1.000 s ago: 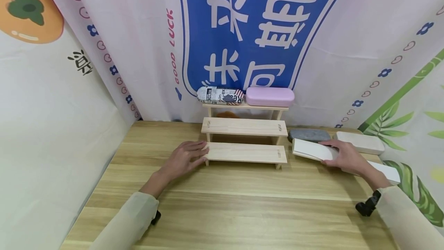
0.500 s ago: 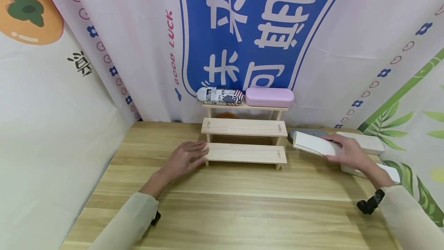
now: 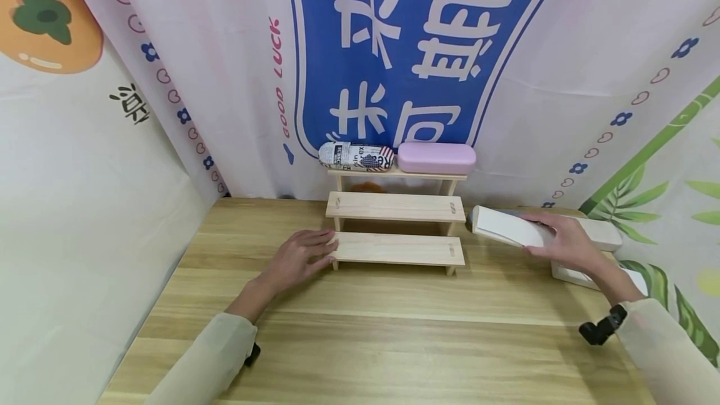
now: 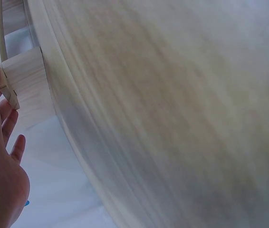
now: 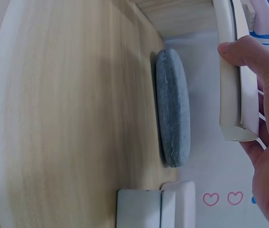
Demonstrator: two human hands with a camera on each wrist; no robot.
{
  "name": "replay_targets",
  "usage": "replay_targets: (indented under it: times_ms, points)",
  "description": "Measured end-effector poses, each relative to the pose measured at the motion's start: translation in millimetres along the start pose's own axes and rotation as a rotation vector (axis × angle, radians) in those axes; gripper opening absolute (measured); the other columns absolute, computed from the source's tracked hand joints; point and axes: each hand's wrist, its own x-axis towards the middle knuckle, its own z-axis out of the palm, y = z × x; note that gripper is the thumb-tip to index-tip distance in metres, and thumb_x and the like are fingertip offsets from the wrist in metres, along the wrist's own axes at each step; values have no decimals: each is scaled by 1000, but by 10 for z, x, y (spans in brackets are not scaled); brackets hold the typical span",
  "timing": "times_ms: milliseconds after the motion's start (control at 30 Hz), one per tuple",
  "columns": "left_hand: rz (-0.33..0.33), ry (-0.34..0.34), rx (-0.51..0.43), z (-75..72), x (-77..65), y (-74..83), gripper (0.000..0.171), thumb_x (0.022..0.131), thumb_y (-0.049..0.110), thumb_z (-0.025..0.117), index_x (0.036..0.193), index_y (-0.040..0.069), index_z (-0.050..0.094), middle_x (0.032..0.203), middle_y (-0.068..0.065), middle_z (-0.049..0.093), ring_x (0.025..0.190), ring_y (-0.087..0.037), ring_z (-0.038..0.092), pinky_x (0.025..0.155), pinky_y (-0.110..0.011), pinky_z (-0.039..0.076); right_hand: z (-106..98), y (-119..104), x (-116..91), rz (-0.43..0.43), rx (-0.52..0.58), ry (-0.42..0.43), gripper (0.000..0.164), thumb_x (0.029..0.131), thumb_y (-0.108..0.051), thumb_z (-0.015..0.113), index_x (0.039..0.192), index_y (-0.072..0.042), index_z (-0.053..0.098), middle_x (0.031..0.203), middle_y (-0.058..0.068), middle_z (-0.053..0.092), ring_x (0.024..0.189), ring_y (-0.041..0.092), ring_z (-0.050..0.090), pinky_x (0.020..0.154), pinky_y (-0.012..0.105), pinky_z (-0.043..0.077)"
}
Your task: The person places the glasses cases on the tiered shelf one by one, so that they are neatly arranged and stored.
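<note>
My left hand holds the left end of the lowest tier of a three-tier wooden display stand. In the left wrist view, fingers lie on both sides of the board's end. My right hand grips a long white box by its right part, raised above the table. The thumb presses one side of that box in the right wrist view; the other fingers are partly hidden behind it. A patterned glasses case and a pink glasses case sit on the top tier.
A grey case lies on the wooden table right of the stand, mostly hidden in the head view. Another white case and a white box lie farther right. A printed curtain hangs behind.
The white box in my right hand has risen off the table and moved slightly back, now covering most of the grey case. My left hand stays at the stand's lowest tier.
</note>
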Motion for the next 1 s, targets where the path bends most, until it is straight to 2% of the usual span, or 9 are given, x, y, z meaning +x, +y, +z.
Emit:
replay_targets:
  times_ms: [233,467,600,867,1000]
  points:
    - [10,10,3,10,0,9,38,90,20,85,124,4,77,135,-17,70,123,-35,71,105,-59,54,-8,-104,53,-17,8,-8,67,68,-16,99,130,-11,75,124,17,76,105,32,68,83,15,42]
    - [10,3,-8,3,2,2,38,91,21,84,124,5,77,135,-17,70,123,-34,70,105,-59,54,-11,-182,148,-37,-10,-27,66,70,-19,98,131,-9,74,124,22,75,107,40,70,82,22,47]
    - [15,6,-15,-6,11,2,36,91,20,83,124,5,77,135,-17,70,123,-35,71,104,-60,54,-6,-244,210,-55,-7,-26,66,71,-19,97,131,-7,74,123,21,75,106,39,71,83,24,48]
    - [14,3,-19,-5,14,8,36,91,19,84,123,4,77,135,-18,70,123,-34,70,105,-59,54,25,-360,326,-105,-25,-20,66,70,-19,97,130,-7,74,121,20,76,105,38,72,82,40,54]
    - [9,0,-20,-6,10,9,36,92,20,83,123,4,77,136,-17,70,124,-34,70,106,-58,54,42,-413,386,-125,-11,-18,66,69,-19,97,130,-8,75,121,19,76,104,36,73,82,36,55]
